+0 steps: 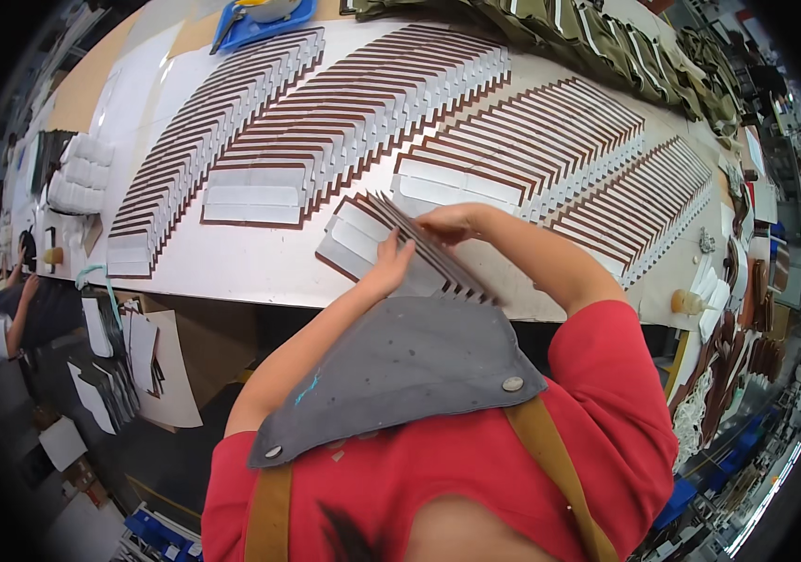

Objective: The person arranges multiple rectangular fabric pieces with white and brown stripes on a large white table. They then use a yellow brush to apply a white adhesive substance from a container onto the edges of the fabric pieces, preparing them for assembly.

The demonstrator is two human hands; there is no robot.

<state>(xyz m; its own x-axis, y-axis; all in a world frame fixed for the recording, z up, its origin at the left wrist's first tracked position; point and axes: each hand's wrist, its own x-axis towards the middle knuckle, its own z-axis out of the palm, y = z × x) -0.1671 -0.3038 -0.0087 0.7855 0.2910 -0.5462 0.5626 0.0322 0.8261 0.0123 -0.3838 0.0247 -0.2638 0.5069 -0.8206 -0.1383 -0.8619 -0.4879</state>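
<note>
Leaning close over the white worktop (252,260), the person in the red short-sleeved top (607,393) and dark grey apron (400,375) has both bare hands on a fanned stack of flat, pale grey panels with dark brown edges (430,258). That stack sits at the near edge of the worktop, just in front of the apron, its panels tilted and overlapping. From where I stand, the right hand (449,225) is closed over the upper edges of the stack, its fingers curled in and slightly blurred. The left hand (393,266) lies against the front of the stack, partly closed, with thumb and fingers a little apart; whether it pinches a panel or only steadies the stack, I cannot tell. Beyond the hands, similar brown-edged panels lie overlapped like shingles: a narrow row at far left (171,178), a broad row beside it (354,122), another broad row right of centre (532,140), and a narrower row at far right (639,206). Along the far edge are a blue plastic tray (290,25) bearing a pale bowl (271,9), and a long heap of olive-green fabric pieces with white strips (560,33).
</note>
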